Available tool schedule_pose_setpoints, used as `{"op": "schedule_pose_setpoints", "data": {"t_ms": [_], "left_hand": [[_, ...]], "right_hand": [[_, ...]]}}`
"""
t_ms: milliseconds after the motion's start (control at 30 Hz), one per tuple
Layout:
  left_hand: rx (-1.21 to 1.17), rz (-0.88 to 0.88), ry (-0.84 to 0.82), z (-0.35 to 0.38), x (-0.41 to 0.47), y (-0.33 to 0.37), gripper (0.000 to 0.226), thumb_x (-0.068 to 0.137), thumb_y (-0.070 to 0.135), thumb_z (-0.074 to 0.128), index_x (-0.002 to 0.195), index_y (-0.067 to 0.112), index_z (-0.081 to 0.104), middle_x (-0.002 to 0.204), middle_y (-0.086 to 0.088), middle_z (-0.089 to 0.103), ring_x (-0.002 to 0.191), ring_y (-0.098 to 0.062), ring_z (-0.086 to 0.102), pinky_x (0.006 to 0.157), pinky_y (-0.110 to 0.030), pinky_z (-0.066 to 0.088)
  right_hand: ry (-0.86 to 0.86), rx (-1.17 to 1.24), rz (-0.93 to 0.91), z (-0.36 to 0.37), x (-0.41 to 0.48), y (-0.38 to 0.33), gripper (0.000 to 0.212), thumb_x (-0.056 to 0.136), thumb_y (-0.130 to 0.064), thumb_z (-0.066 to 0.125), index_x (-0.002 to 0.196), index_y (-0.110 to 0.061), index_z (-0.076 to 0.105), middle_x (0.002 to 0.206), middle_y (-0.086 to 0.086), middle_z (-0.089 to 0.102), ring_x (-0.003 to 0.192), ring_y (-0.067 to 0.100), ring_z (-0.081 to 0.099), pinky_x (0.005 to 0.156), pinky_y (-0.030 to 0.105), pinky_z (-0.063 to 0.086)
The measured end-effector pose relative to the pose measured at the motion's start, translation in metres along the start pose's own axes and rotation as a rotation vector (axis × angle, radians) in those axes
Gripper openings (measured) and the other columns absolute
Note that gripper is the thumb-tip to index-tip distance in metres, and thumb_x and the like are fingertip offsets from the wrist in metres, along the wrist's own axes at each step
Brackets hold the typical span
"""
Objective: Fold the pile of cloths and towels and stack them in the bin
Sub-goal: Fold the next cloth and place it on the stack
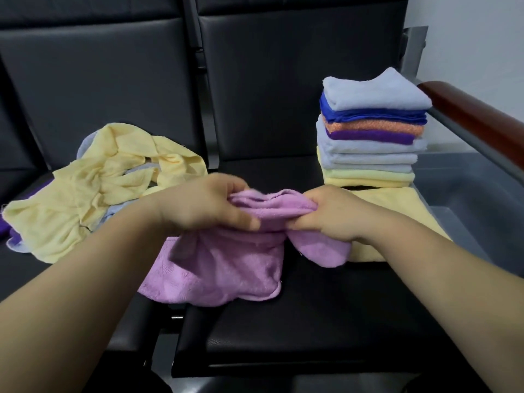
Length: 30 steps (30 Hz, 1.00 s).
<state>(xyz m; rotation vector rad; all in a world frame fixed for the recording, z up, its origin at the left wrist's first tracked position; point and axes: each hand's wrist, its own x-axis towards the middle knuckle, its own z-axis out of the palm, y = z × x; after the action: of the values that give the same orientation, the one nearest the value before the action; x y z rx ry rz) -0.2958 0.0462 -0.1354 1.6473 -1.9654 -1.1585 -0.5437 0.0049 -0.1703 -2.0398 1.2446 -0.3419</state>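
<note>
A pink towel (218,270) hangs crumpled over the black seat in front of me. My left hand (204,208) grips its upper edge on the left, and my right hand (329,214) grips the same edge on the right, the two hands close together. An unfolded pile (93,188) of yellow, pale blue and purple cloths lies on the seat to the left. A tall stack of folded towels (371,131) in pale blue, blue, orange, purple and yellow stands at the right, on a flat yellow cloth (397,211).
Black padded seats (297,330) with tall backrests fill the view. A grey surface (476,199) lies right of the stack. A brown wooden armrest (476,114) on a grey metal frame runs along the right side.
</note>
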Motion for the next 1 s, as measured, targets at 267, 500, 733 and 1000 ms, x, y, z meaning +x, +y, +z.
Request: {"op": "schedule_pose_setpoints", "data": {"t_ms": [267, 500, 733, 1000], "left_hand": [[-0.685, -0.057, -0.043, 0.008, 0.006, -0.009, 0.040, 0.086, 0.000, 0.066, 0.125, -0.006, 0.062, 0.121, -0.026, 0.069, 0.101, -0.030, 0.071, 0.083, -0.034, 0.061], [-0.894, 0.007, -0.079, 0.006, 0.002, 0.006, 0.029, 0.079, 0.004, 0.069, 0.108, 0.002, 0.069, 0.105, -0.024, 0.071, 0.097, -0.032, 0.072, 0.083, -0.040, 0.061], [0.067, -0.093, -0.069, 0.001, -0.005, -0.012, 0.024, 0.075, 0.031, 0.087, 0.094, 0.020, 0.076, 0.093, -0.001, 0.079, 0.089, -0.021, 0.075, 0.087, -0.040, 0.060], [-0.925, 0.041, 0.227, 0.010, -0.007, 0.002, 0.018, 0.095, 0.006, 0.058, 0.111, 0.008, 0.067, 0.103, -0.016, 0.074, 0.099, -0.029, 0.072, 0.078, -0.038, 0.063]], "right_hand": [[0.025, 0.830, -0.008, -0.004, -0.007, 0.001, 0.042, 0.072, -0.007, 0.075, 0.114, -0.004, 0.075, 0.112, 0.022, 0.075, 0.103, 0.032, 0.071, 0.092, 0.044, 0.057], [-0.174, -0.001, -0.028, 0.004, -0.012, -0.007, 0.031, 0.076, -0.018, 0.089, 0.100, -0.025, 0.072, 0.093, -0.006, 0.078, 0.085, 0.012, 0.075, 0.080, 0.031, 0.062], [0.075, 0.372, -0.020, -0.011, -0.010, -0.002, 0.006, 0.092, -0.011, 0.071, 0.094, -0.012, 0.076, 0.083, 0.008, 0.077, 0.077, 0.013, 0.068, 0.076, 0.034, 0.054], [-0.137, 0.340, -0.076, -0.003, -0.022, -0.016, 0.038, 0.078, -0.014, 0.089, 0.111, -0.025, 0.073, 0.102, -0.004, 0.080, 0.093, 0.015, 0.077, 0.080, 0.034, 0.062]]}}
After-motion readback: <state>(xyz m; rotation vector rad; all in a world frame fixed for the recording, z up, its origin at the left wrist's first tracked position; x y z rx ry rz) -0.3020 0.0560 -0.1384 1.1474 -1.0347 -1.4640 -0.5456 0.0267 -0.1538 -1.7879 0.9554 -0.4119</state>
